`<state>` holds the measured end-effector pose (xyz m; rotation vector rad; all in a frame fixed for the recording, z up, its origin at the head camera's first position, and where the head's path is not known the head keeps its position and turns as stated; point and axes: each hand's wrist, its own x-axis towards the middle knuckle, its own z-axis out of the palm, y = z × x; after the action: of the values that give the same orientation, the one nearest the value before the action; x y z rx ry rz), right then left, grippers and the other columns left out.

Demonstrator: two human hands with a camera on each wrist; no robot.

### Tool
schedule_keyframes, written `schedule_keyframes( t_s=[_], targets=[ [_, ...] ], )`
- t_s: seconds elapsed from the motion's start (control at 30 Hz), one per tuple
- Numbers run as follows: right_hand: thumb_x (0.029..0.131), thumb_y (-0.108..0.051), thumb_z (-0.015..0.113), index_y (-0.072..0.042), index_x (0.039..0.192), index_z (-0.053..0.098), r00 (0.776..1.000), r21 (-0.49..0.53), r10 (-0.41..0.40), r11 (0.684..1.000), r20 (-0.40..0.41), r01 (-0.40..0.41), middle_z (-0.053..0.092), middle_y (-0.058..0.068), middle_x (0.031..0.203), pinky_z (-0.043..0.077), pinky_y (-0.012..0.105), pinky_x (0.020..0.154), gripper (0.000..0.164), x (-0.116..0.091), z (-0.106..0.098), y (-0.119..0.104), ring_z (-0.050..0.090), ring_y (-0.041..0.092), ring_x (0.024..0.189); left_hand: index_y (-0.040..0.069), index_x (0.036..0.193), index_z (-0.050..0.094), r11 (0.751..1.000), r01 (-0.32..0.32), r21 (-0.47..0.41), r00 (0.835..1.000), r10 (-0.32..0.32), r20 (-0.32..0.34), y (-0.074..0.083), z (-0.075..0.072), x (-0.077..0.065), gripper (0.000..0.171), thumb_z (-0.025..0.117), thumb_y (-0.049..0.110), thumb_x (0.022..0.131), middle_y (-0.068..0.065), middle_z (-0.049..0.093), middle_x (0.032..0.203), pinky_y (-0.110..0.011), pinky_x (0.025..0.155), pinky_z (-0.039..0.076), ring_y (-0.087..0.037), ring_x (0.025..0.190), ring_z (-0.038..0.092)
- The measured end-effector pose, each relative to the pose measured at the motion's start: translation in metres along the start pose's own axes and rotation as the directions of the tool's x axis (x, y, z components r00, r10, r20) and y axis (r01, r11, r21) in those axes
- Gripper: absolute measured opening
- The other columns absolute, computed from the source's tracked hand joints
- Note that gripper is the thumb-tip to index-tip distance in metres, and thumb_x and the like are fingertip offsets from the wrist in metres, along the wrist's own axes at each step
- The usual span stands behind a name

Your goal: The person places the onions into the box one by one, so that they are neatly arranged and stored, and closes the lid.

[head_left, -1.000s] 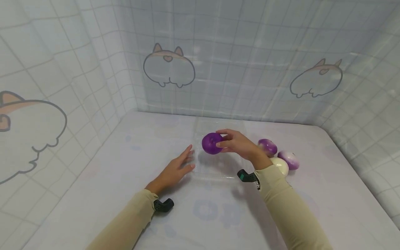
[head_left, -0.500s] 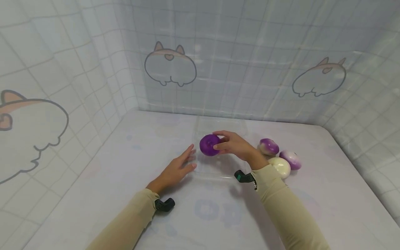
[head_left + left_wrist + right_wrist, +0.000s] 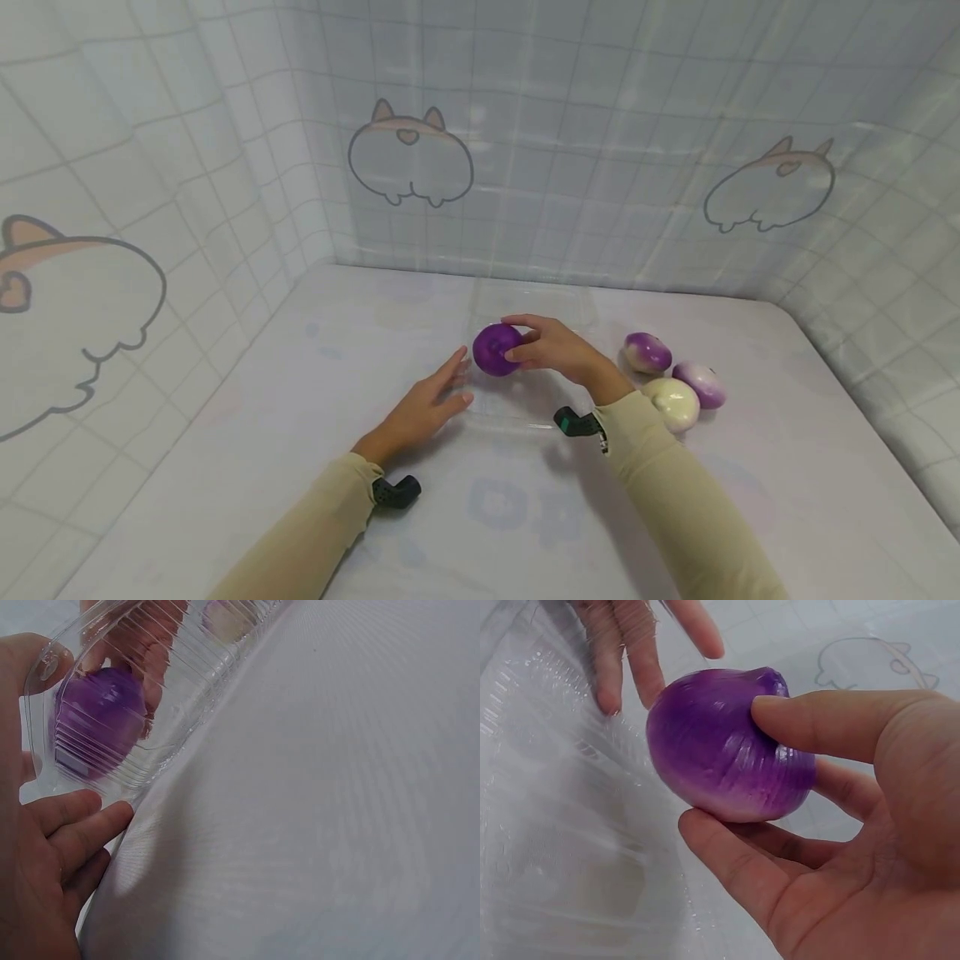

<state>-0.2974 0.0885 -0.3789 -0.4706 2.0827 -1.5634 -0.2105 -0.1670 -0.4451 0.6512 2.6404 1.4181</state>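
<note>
In the head view my right hand pinches a purple onion between thumb and fingers, over the left part of a clear plastic container. The right wrist view shows the thumb on one side of the glossy onion and fingers beneath and behind it. My left hand rests at the container's left side, its fingers extended and spread. Up close, in the left wrist view, those fingertips sit right at the wall of the ribbed container, and the onion shows through the plastic.
To the right of the container lie two purple-and-white onions and a whitish onion, close together on the white tabletop. A clear lid-like panel extends behind the container. Tile-patterned sheeting rises at the back and both sides.
My right hand has carried the purple onion a little to the left, toward the left hand. The left hand stays in place at the container's side.
</note>
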Motion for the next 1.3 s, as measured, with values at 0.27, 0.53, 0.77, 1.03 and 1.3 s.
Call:
schedule_keyframes(
  t_s=[0.27, 0.53, 0.77, 1.03, 1.3],
  targets=[
    [0.088, -0.004, 0.073, -0.011, 0.15, 0.047, 1.0, 0.005, 0.016, 1.0, 0.006, -0.016, 0.058, 0.024, 0.13, 0.053, 0.042, 0.095, 0.067, 0.0031, 0.0014, 0.0028, 0.063, 0.032, 0.114, 0.02, 0.163, 0.013, 1.0, -0.027, -0.006, 1.0, 0.027, -0.008, -0.0013, 0.0001, 0.0002, 0.076, 0.056, 0.038, 0.103, -0.009, 0.038, 0.158, -0.054, 0.114, 0.03, -0.028, 0.137, 0.047],
    [0.089, -0.005, 0.072, -0.006, 0.152, 0.042, 0.999, 0.0, 0.021, 1.0, 0.027, -0.021, 0.056, 0.025, 0.133, 0.053, 0.042, 0.096, 0.07, 0.0015, 0.0038, 0.0034, 0.063, 0.031, 0.115, 0.018, 0.163, 0.013, 0.999, -0.034, -0.006, 0.999, 0.034, -0.011, -0.0006, 0.0002, -0.0006, 0.076, 0.057, 0.035, 0.103, -0.009, 0.037, 0.158, -0.055, 0.114, 0.03, -0.029, 0.137, 0.047],
    [0.09, -0.009, 0.073, -0.011, 0.151, 0.044, 0.999, 0.009, 0.042, 0.999, 0.014, -0.042, 0.057, 0.022, 0.133, 0.054, 0.043, 0.094, 0.068, 0.0062, 0.0044, 0.0077, 0.064, 0.03, 0.114, 0.023, 0.163, 0.012, 1.0, -0.023, -0.007, 1.0, 0.023, -0.007, -0.004, 0.001, 0.001, 0.076, 0.056, 0.039, 0.103, -0.005, 0.039, 0.158, -0.052, 0.116, 0.029, -0.023, 0.137, 0.047],
    [0.089, -0.007, 0.073, -0.007, 0.147, 0.044, 0.998, -0.005, 0.06, 0.998, -0.026, -0.06, 0.057, 0.024, 0.131, 0.054, 0.044, 0.094, 0.065, 0.0052, 0.0067, 0.0067, 0.063, 0.031, 0.113, 0.019, 0.163, 0.013, 0.999, -0.033, -0.018, 0.999, 0.033, -0.006, -0.0033, 0.0012, 0.0012, 0.076, 0.057, 0.034, 0.103, -0.007, 0.039, 0.158, -0.053, 0.116, 0.027, -0.026, 0.137, 0.047],
    [0.089, -0.008, 0.074, -0.005, 0.14, 0.047, 0.995, 0.007, 0.092, 0.996, -0.048, -0.092, 0.056, 0.023, 0.13, 0.054, 0.045, 0.094, 0.059, 0.0054, 0.0085, 0.0072, 0.065, 0.031, 0.11, 0.02, 0.163, 0.013, 0.999, -0.032, -0.023, 0.999, 0.032, -0.009, -0.0045, 0.0018, 0.0011, 0.075, 0.057, 0.029, 0.103, -0.006, 0.038, 0.158, -0.053, 0.116, 0.027, -0.025, 0.138, 0.046]
  ],
)
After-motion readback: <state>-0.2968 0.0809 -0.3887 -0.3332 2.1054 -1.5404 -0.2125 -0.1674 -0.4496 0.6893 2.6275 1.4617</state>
